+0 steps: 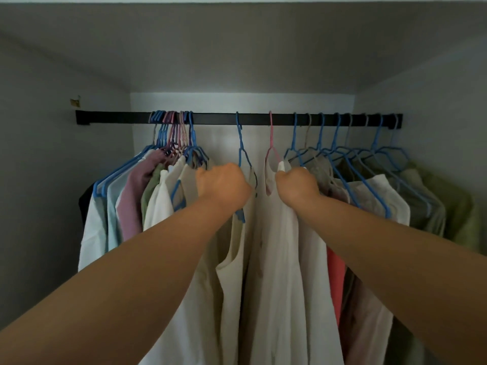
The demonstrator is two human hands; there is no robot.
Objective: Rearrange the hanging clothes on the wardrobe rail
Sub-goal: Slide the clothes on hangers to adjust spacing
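A black wardrobe rail [216,119] runs across the closet. A tight bunch of hangers with white, mauve and green garments [137,196] crowds its left part. In the middle hang a cream garment on a blue hanger [240,143] and a white garment [274,259] on a pink hanger [270,138]. My left hand [224,187] is closed on the cream garment's shoulder at the blue hanger. My right hand [297,187] grips the white garment's shoulder at the pink hanger. Blue hangers with beige and olive clothes [421,196] spread along the right.
Grey side walls [52,180] close in the closet on both sides and a grey top panel [237,48] sits above the rail. A coral garment [336,275] hangs low right of centre. Bare rail shows between the left bunch and the blue hanger.
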